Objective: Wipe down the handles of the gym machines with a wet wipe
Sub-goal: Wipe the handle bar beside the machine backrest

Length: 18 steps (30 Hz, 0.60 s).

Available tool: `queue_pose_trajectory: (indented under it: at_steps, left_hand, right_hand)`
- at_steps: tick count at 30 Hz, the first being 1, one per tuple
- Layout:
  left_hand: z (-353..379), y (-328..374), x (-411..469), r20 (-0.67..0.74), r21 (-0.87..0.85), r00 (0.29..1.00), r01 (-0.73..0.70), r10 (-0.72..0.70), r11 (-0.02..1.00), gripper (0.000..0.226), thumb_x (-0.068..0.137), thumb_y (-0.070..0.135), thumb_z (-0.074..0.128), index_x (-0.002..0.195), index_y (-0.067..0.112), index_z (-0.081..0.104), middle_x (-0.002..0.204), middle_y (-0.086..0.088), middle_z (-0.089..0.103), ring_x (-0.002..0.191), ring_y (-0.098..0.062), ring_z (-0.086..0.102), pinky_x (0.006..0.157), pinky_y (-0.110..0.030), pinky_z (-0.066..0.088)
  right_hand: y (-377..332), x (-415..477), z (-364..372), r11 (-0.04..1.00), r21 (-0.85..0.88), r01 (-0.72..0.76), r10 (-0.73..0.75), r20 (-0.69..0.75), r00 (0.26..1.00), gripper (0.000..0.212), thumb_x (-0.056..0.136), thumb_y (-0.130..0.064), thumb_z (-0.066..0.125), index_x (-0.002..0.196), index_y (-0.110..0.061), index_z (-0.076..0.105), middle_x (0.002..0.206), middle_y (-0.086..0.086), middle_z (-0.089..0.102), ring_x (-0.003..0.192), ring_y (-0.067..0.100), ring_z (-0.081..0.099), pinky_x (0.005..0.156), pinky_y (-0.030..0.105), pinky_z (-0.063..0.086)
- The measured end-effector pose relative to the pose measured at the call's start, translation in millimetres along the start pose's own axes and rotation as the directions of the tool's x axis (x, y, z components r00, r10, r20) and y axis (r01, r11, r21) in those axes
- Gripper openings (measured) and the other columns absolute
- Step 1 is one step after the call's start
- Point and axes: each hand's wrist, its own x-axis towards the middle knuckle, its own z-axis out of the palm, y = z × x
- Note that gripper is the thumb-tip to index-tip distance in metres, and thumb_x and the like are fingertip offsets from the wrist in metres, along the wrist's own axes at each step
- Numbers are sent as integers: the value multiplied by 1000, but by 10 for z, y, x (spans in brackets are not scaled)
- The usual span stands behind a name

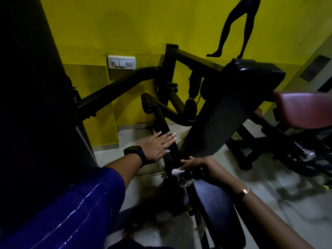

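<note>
Wipe (176, 172): white wad, pinched in right grip (194, 163), pressed on low end of bar (161, 121). Left grip (158, 146) just above: flat, fingers straight, resting on bar. Step, I judge: wiping bar. Next: slide wipe up, beyond left grip, toward handle (146, 103).

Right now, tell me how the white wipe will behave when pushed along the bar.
Probably floppy: the wipe is bunched into a soft wad under the right hand. Likely light, since a loose pinch seems to hold it. It should slide easily on the glossy black bar.
</note>
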Motion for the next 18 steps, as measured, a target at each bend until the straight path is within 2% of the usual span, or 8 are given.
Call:
queue_pose_trajectory:
  at_steps: [2, 4, 6, 8, 10, 13, 15, 18]
  left_hand:
    - [-27, 55, -9, -49, -3, 998, -48, 48, 999, 86, 95, 54, -15, 149, 7, 32, 157, -10, 26, 146, -25, 23, 118, -39, 15]
    - [-22, 87, 29, -110, 47, 987, -110, 115, 993, 73, 104, 43, -1, 139, 4, 50, 144, -14, 49, 132, -29, 49, 110, -39, 35]
    - [-43, 123, 87, -143, 73, 970, -187, 196, 980, 67, 106, 39, 4, 136, 4, 53, 140, -13, 54, 127, -30, 54, 108, -41, 30]
    - [-92, 174, 125, -161, 92, 955, -238, 250, 967, 67, 106, 39, 5, 138, 4, 51, 141, -14, 52, 128, -30, 53, 108, -41, 35]
    - [-82, 214, 120, -161, 70, 949, -263, 271, 962, 67, 105, 40, 4, 141, 3, 47, 144, -15, 49, 131, -32, 50, 106, -49, 40]
    - [-6, 303, 98, -199, 26, 934, -297, 296, 955, 65, 105, 42, 5, 144, 4, 42, 146, -15, 46, 134, -33, 46, 108, -51, 37]
    - [18, 402, 93, -227, -24, 924, -322, 309, 946, 63, 106, 41, 6, 142, 3, 40, 144, -16, 49, 132, -34, 47, 110, -44, 34]
    - [-38, 542, 107, -273, -98, 908, -355, 318, 930, 67, 106, 40, 9, 134, -3, 53, 136, -19, 56, 127, -39, 50, 107, -38, 25]
  right_hand:
    - [-26, -7, -85, 999, 32, -23, 25, -84, 996, 26, 76, -7, 70, 101, -14, 76, 111, 4, 71, 115, -7, 55, 107, 14, 32]
    - [-88, 35, -63, 998, 31, -45, 49, -162, 986, 26, 78, -1, 69, 101, -12, 75, 109, 5, 72, 111, -13, 53, 101, 12, 38]
    - [-148, 56, 21, 998, -8, -63, 61, -142, 988, 31, 81, 4, 67, 105, -14, 74, 112, 3, 70, 110, -11, 52, 92, 16, 45]
    - [-185, -6, 60, 997, 24, -74, 77, -116, 990, 36, 79, 7, 59, 102, -15, 76, 112, 2, 71, 111, -7, 56, 93, 21, 49]
    - [-247, -150, 90, 959, 256, -124, 172, -172, 970, 39, 74, 5, 48, 89, -17, 77, 100, 4, 74, 109, 5, 63, 95, 25, 50]
    - [-276, -377, 225, 852, 516, -86, 345, -430, 834, 36, 74, -1, 45, 80, -22, 74, 85, -5, 75, 92, 10, 68, 86, 20, 50]
    - [-283, -496, 414, 860, 504, -77, 401, -574, 714, 35, 76, -3, 45, 84, -23, 72, 84, -15, 74, 87, 0, 66, 82, 14, 47]
    - [-276, -617, 728, 906, 397, -147, 397, -679, 617, 30, 82, -8, 49, 98, -20, 72, 93, -17, 71, 91, -7, 64, 81, 10, 46]
